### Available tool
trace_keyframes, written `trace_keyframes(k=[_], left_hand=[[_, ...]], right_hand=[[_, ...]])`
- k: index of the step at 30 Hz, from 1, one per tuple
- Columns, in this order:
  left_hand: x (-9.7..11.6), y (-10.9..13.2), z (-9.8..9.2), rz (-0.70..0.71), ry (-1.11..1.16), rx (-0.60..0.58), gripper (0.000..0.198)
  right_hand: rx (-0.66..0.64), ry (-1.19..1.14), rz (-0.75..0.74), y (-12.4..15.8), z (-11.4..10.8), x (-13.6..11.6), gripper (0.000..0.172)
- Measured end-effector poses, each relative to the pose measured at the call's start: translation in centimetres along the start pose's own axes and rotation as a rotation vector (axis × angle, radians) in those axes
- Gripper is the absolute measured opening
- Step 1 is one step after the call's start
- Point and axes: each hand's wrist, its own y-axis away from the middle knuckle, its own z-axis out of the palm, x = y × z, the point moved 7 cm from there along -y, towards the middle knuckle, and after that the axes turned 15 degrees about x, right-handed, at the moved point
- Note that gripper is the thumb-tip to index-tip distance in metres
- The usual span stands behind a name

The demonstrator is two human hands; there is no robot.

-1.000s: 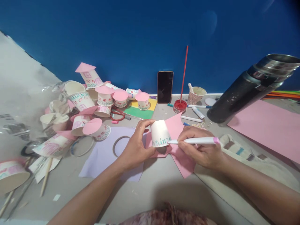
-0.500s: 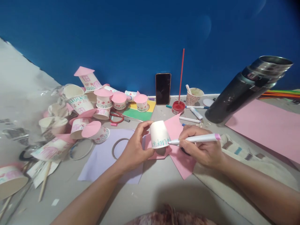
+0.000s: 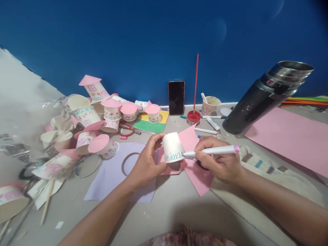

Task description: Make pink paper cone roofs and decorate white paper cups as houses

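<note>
My left hand (image 3: 148, 160) grips a white paper cup (image 3: 172, 145) turned upside down, with fingers and thumb round its left side. Teal wavy strokes run along the lower part of the cup. In my right hand (image 3: 217, 159) is a white marker pen (image 3: 220, 150) with a pink end; its tip meets the cup's lower right side. Pink paper pieces (image 3: 196, 177) lie beneath and behind the cup. To the left, a lilac sheet (image 3: 107, 184) carries a roll of tape (image 3: 125, 164).
Decorated paper cups with pink paper roofs (image 3: 98, 143) are heaped on the left. A phone (image 3: 176, 98) leans on the blue wall, near a red pot (image 3: 193, 118) and a patterned cup (image 3: 210, 106). A dark flask (image 3: 256, 102), pink sheet (image 3: 289, 140) and cloth (image 3: 238, 191) occupy the right.
The marker tip stays at the cup's lower right side, and both hands keep their grips. The whole view has shifted slightly.
</note>
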Motion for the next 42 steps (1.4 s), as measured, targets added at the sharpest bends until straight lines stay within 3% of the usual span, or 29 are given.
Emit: trace_keyframes(k=[3, 20, 29, 36, 42], left_hand=[[-0.1, -0.1, 0.0, -0.006, 0.061, 0.005, 0.072], [-0.7, -0.1, 0.0, -0.037, 0.171, 0.023, 0.074], [0.1, -0.6, 0.3, -0.068, 0.259, 0.044, 0.066], [0.2, -0.5, 0.5, -0.169, 0.279, 0.048, 0.066], [0.3, -0.4, 0.6, -0.161, 0.291, 0.037, 0.066]], right_hand=[[0.037, 0.005, 0.054, 0.0, -0.3, 0.4, 0.012], [-0.026, -0.016, 0.026, -0.3, 0.1, -0.2, 0.015], [0.078, -0.116, 0.235, 0.2, -0.6, 1.7, 0.012], [0.043, -0.103, 0.199, -0.3, -0.5, 1.0, 0.012], [0.009, -0.105, 0.196, -0.1, -0.1, 1.0, 0.012]])
